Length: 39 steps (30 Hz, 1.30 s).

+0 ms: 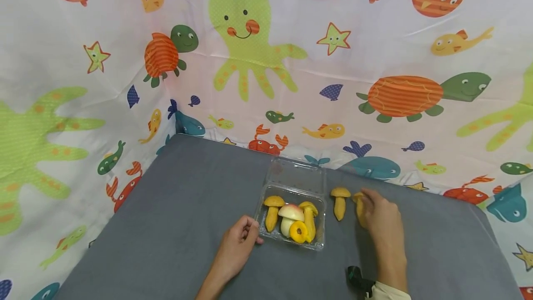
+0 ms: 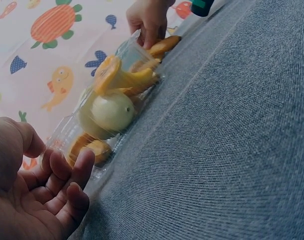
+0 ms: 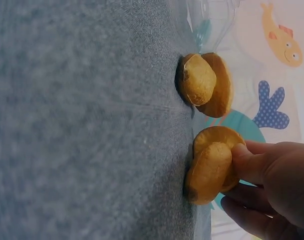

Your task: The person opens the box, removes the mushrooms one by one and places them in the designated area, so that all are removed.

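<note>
My right hand [image 1: 385,221] pinches a tan toy mushroom [image 3: 209,172] between thumb and fingers, low over the grey cloth. Just left of it a second tan mushroom [image 1: 339,203] lies on the cloth. My left hand [image 1: 237,244] holds the left edge of a clear plastic box [image 1: 314,246] with thumb and index finger, the other fingers loosely bent. Inside the box are an orange-capped mushroom [image 1: 272,213], a white one with a pinkish cap [image 1: 290,213] and yellow ones [image 1: 309,221], one showing a round yellow end [image 1: 298,232].
The box's clear lid [image 1: 296,175] is hinged back toward the rear wall. A grey cloth [image 1: 166,235] covers the table. Printed sea-animal sheets [image 1: 325,82] hang behind and at the left. A dark green object [image 1: 355,276] sits by my right wrist.
</note>
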Motion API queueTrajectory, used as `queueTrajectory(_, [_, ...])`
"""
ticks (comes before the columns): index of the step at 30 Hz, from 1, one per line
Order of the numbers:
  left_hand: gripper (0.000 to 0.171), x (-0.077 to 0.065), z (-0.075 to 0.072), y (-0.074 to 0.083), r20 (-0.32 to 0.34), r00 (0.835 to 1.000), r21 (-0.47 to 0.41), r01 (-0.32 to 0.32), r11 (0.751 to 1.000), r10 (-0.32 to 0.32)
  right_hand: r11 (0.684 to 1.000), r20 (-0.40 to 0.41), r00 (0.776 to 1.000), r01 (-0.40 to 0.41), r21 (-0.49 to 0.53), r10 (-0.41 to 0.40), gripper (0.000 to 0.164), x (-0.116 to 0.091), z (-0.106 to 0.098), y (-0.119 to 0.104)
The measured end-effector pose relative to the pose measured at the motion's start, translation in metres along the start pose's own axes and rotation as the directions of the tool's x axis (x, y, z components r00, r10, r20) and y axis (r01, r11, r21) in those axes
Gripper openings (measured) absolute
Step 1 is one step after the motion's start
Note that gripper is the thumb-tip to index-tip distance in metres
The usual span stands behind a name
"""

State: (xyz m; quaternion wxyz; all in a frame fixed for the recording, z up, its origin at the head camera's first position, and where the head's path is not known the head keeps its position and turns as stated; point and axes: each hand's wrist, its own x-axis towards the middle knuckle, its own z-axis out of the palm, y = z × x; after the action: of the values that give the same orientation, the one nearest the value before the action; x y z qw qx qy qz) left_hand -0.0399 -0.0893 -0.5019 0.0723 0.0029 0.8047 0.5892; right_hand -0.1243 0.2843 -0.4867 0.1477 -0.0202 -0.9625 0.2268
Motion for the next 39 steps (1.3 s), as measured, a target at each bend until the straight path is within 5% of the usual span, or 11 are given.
queueTrajectory(13, [0.024,-0.004,0.003,-0.006,0.012,1.0,-0.001,0.0,1.0,0.0,1.0,-0.004,1.0,0.011,0.003,-0.011,0.028,-0.019,0.0,0.002])
queueTrajectory(30, [0.028,0.001,0.001,0.001,0.0,1.0,-0.02,-0.008,1.0,0.008,0.993,-0.001,0.993,0.118,0.012,-0.118,0.033,-0.021,-0.04,-0.041])
queueTrajectory(39, [0.028,0.0,0.002,0.001,0.004,1.0,-0.023,-0.002,1.0,0.002,0.947,0.01,0.948,0.317,0.048,-0.318,0.035,-0.03,-0.038,-0.066])
